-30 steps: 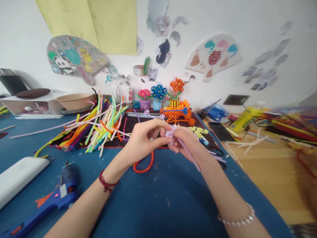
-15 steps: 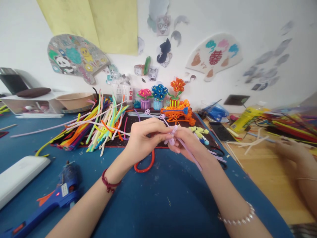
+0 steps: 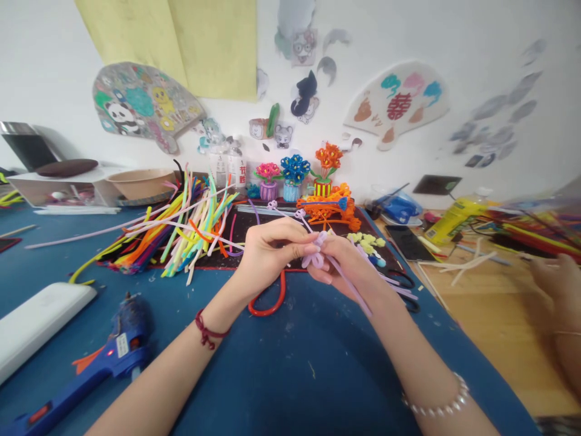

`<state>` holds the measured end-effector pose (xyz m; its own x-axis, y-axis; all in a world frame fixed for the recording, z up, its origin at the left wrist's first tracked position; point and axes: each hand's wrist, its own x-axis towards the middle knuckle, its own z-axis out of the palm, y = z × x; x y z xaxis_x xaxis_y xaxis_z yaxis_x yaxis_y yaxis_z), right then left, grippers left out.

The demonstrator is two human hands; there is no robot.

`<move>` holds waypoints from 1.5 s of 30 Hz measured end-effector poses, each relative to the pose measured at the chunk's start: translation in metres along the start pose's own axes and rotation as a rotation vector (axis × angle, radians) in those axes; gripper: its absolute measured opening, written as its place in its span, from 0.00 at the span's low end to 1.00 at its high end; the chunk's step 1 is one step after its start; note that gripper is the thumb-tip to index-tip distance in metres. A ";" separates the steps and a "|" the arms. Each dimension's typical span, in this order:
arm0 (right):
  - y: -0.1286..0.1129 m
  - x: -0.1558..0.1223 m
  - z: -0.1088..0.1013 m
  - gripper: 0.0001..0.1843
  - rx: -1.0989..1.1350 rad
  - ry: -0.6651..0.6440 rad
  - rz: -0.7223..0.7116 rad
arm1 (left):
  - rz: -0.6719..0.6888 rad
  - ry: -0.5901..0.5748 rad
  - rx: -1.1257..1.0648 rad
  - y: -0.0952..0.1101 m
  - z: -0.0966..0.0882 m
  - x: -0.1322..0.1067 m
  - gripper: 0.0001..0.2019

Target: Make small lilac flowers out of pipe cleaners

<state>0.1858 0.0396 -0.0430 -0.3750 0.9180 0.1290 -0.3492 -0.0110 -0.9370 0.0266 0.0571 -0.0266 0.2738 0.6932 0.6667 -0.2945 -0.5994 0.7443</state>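
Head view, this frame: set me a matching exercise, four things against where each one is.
Things:
1. lilac pipe cleaner
2. blue glue gun
3. red loop
4. yellow bottle

Places:
A. lying far right, off the blue mat
B. pinched between the left hand and the right hand
C. on the mat, lower left
D. on the mat, partly hidden under the hands

Pairs: 1-B, 2-C, 3-D, 4-A.
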 end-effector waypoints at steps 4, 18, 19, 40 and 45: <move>0.002 0.000 0.000 0.12 0.039 -0.030 -0.013 | -0.039 0.022 -0.070 -0.002 0.002 -0.001 0.05; 0.003 0.001 0.003 0.14 0.078 -0.014 0.019 | -0.127 0.062 -0.218 -0.012 0.006 -0.004 0.06; 0.003 0.001 0.004 0.14 0.080 -0.006 0.016 | -0.122 0.067 -0.208 -0.011 0.005 -0.004 0.05; -0.003 -0.002 0.004 0.15 -0.396 0.280 -0.065 | 0.446 -0.209 1.431 -0.007 -0.009 -0.005 0.11; -0.001 -0.002 0.003 0.12 -0.673 0.331 -0.185 | 0.333 -0.230 1.404 -0.005 -0.008 -0.006 0.11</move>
<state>0.1842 0.0363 -0.0413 -0.0484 0.9533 0.2980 0.2562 0.3002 -0.9188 0.0195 0.0594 -0.0344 0.5499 0.4501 0.7036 0.7077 -0.6985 -0.1062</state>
